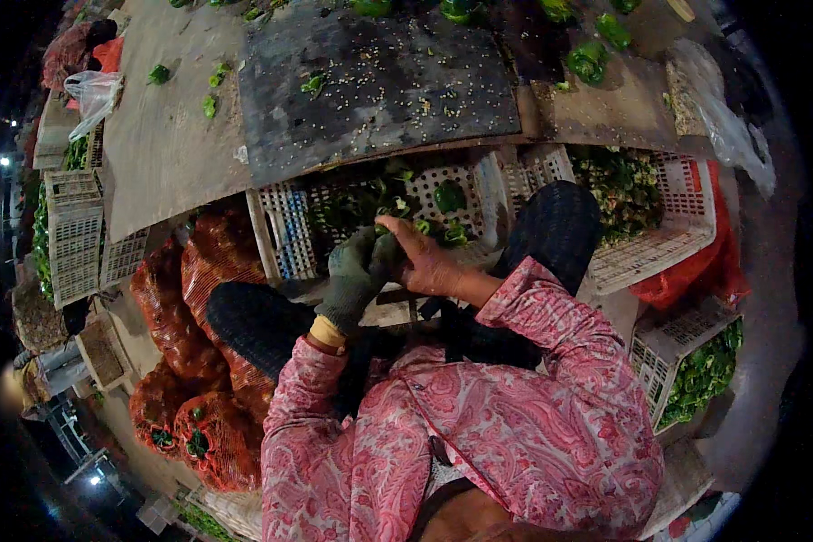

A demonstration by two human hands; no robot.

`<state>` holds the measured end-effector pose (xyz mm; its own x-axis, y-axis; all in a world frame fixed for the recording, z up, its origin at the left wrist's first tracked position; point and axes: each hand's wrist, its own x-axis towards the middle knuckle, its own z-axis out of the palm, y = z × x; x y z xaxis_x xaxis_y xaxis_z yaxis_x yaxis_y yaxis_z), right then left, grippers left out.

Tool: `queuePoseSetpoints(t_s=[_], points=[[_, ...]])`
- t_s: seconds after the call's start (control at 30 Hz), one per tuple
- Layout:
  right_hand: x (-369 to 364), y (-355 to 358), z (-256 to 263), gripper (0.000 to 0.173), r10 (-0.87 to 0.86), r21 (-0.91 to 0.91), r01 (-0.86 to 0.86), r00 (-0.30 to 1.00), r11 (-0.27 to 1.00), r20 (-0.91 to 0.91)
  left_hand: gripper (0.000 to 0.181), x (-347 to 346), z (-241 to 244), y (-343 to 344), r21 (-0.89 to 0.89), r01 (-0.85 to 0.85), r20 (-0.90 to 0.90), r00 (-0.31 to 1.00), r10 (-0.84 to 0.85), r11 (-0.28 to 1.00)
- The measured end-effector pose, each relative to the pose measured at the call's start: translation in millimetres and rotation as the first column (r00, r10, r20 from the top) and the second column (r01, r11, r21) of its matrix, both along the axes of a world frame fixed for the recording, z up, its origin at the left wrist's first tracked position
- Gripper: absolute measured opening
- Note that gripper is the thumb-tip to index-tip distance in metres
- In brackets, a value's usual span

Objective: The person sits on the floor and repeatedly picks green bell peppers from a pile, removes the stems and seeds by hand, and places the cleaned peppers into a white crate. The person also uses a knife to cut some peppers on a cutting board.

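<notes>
My left hand (353,269), in a grey-green knit glove, meets my bare right hand (428,261) above the near edge of a white plastic crate (482,196). The fingers of both hands are curled close together. A bit of green shows by the fingertips, but whatever lies between the hands is mostly hidden. Inside the crate are green pepper pieces (352,206), and a larger green pepper (449,196) rests against its perforated wall. Over the crate's far side juts a worktable with a dark board (379,88), strewn with pale seeds and a green scrap (314,83).
Several green peppers (588,62) lie on the table's far right. A second white crate (657,254) holds green and pale scraps. Full red mesh sacks (183,325) crowd my left side. More crates (74,230) stand farther left. Another person (34,383) is at the left rim.
</notes>
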<state>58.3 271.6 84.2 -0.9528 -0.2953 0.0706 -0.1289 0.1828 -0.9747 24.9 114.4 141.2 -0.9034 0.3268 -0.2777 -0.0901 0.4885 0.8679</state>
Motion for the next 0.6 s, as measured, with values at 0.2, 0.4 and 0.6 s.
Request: queuePoseSetpoints(t_s=[0.2,0.4,0.6], points=[[-3,0,7,0.078,-0.032,-0.093,0.047,0.987,0.995,0.158,0.039,2,-17,-4,0.358,-0.127,0.174,0.982,0.067,0.925],[-6,-3,-8,0.072,0.053,-0.266,-0.011,0.987,0.964,0.154,0.037,2,8,-12,0.374,-0.291,0.478,0.874,0.086,0.88],[-6,1,11,0.081,0.107,-0.064,-0.1,0.987,0.993,0.12,0.03,-8,11,-20,0.376,-0.134,0.565,0.818,-0.112,0.917]])
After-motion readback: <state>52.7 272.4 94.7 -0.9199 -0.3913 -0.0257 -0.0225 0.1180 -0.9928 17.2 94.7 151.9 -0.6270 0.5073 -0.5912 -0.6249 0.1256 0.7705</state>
